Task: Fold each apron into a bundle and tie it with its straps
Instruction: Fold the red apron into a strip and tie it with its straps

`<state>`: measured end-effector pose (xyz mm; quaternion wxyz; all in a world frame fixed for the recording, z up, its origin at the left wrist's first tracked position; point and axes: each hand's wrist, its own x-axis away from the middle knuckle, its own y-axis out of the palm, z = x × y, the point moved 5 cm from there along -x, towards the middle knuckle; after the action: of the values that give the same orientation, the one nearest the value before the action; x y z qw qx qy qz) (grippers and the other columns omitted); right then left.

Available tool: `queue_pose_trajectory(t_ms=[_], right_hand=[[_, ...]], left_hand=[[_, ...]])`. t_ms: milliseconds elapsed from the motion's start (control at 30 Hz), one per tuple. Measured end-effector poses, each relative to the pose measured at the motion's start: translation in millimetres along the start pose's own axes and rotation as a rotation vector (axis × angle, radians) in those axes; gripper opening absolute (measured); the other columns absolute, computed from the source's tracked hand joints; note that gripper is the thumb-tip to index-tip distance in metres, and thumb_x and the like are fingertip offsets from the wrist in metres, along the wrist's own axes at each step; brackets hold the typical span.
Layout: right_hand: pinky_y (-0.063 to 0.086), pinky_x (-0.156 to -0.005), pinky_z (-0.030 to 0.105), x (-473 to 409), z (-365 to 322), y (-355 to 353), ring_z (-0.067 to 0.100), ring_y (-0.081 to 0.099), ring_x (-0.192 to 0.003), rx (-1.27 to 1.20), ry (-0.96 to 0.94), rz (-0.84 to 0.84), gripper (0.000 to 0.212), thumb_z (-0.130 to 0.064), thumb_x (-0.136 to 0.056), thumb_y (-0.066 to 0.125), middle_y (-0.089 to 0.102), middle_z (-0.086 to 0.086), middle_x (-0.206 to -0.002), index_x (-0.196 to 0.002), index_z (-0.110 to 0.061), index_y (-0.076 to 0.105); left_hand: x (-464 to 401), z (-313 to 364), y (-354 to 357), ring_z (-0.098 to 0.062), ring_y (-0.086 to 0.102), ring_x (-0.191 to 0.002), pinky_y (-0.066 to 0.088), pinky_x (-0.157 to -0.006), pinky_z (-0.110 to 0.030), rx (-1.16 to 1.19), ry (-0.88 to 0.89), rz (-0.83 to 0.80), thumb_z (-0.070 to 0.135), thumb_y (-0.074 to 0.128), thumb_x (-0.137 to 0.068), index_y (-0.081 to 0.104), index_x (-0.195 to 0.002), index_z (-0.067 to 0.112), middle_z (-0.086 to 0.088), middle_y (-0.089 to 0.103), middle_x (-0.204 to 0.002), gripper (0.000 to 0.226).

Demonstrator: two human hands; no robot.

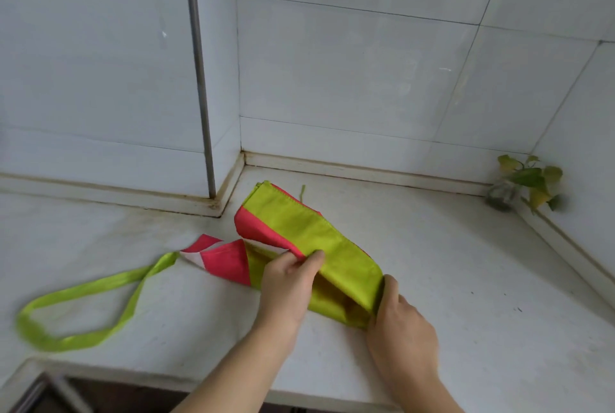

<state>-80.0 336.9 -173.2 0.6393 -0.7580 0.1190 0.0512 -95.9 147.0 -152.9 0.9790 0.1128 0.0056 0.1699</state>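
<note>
A lime-green and red apron (299,229) lies folded into a long narrow strip on the white counter (466,279), running from the back corner toward me. My left hand (286,282) pinches the strip's left edge near its middle, thumb on top. At the strip's near end my right hand (399,316) grips the folded green cloth and holds it raised. The green neck strap (83,292) trails off to the left in a loop, past a red and white corner of cloth (219,256).
White tiled walls close in the counter at the back and right. A metal pipe (199,73) runs down the wall at the left. A small potted plant (522,183) stands in the far right corner. The counter's front edge is near my forearms.
</note>
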Motion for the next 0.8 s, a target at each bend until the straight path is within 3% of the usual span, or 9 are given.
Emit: queue_pose_trajectory(t_ms=[133, 300, 400, 467, 567, 700, 733, 800], right_hand=[[0.034, -0.053, 0.034, 1.2, 3.6, 3.6, 0.030, 0.070, -0.071, 0.050, -0.046, 0.035, 0.055, -0.018, -0.078, 0.061, 0.069, 0.001, -0.082, -0.133, -0.017, 0.053], [0.032, -0.049, 0.033, 6.2, 9.9, -8.2, 0.030, 0.066, -0.064, 0.100, -0.031, 0.079, 0.056, -0.014, -0.073, 0.064, 0.065, 0.000, -0.074, -0.129, -0.016, 0.057], [0.038, -0.059, 0.035, 6.5, 15.3, -14.7, 0.026, 0.068, -0.087, 0.042, 0.000, 0.046, 0.060, -0.019, -0.086, 0.055, 0.068, -0.003, -0.099, -0.145, -0.020, 0.039], [0.042, -0.066, 0.036, 6.2, 20.6, -14.7, 0.027, 0.065, -0.096, -0.123, 0.091, 0.012, 0.061, -0.018, -0.089, 0.049, 0.067, -0.002, -0.111, -0.148, -0.023, 0.030], [0.043, -0.064, 0.036, 6.6, 22.4, -15.4, 0.026, 0.059, -0.082, -0.191, 0.156, 0.011, 0.055, -0.014, -0.087, 0.048, 0.062, -0.003, -0.096, -0.140, -0.025, 0.035], [0.043, -0.061, 0.035, 7.6, 21.2, -18.8, 0.025, 0.059, -0.077, -0.079, 0.142, -0.011, 0.037, -0.014, -0.088, 0.044, 0.060, -0.006, -0.087, -0.123, -0.025, 0.038], [0.043, -0.060, 0.035, 8.2, 21.2, -19.7, 0.024, 0.056, -0.075, -0.052, 0.133, -0.014, 0.034, -0.015, -0.089, 0.044, 0.059, -0.006, -0.086, -0.120, -0.025, 0.038], [0.044, -0.059, 0.034, 9.7, 20.8, -19.9, 0.024, 0.051, -0.071, -0.014, 0.118, -0.024, 0.030, -0.015, -0.088, 0.044, 0.058, -0.007, -0.085, -0.115, -0.026, 0.037]], left_hand=[[-15.3, -3.7, -26.8, -0.022, 0.069, -0.088, 0.050, -0.079, -0.033, 0.194, -0.150, 0.107, 0.006, 0.078, -0.085, 0.076, -0.087, 0.009, -0.005, 0.079, -0.090, 0.005], [-30.5, 1.6, -57.4, -0.024, 0.074, -0.103, 0.055, -0.097, -0.042, 0.148, -0.162, 0.143, 0.016, 0.081, -0.087, 0.078, -0.102, 0.015, -0.002, 0.081, -0.102, 0.015], [-32.6, 4.6, -73.2, -0.022, 0.074, -0.091, 0.056, -0.076, -0.032, 0.070, -0.183, 0.156, 0.011, 0.078, -0.089, 0.076, -0.099, 0.014, -0.005, 0.080, -0.097, 0.011], [-30.5, 4.3, -75.5, -0.020, 0.070, -0.078, 0.050, -0.061, -0.025, 0.020, -0.219, 0.140, 0.010, 0.076, -0.091, 0.072, -0.093, 0.016, -0.004, 0.077, -0.089, 0.008], [-26.0, 3.6, -68.3, -0.021, 0.070, -0.067, 0.046, -0.055, -0.025, -0.072, -0.262, 0.103, 0.016, 0.072, -0.096, 0.068, -0.093, 0.018, -0.009, 0.074, -0.084, 0.006], [-23.2, 13.2, -60.0, -0.032, 0.076, -0.061, 0.023, -0.043, -0.020, -0.204, -0.269, 0.051, 0.023, 0.065, -0.101, 0.063, -0.098, 0.011, -0.009, 0.068, -0.080, 0.011], [-23.3, 18.1, -60.3, -0.033, 0.076, -0.060, 0.023, -0.040, -0.019, -0.264, -0.248, 0.043, 0.024, 0.065, -0.101, 0.063, -0.096, 0.009, -0.010, 0.066, -0.078, 0.016], [-26.2, 28.1, -63.1, -0.033, 0.075, -0.061, 0.042, -0.038, -0.028, -0.426, -0.145, 0.056, 0.029, 0.068, -0.097, 0.066, -0.084, 0.007, -0.013, 0.067, -0.068, 0.026]])
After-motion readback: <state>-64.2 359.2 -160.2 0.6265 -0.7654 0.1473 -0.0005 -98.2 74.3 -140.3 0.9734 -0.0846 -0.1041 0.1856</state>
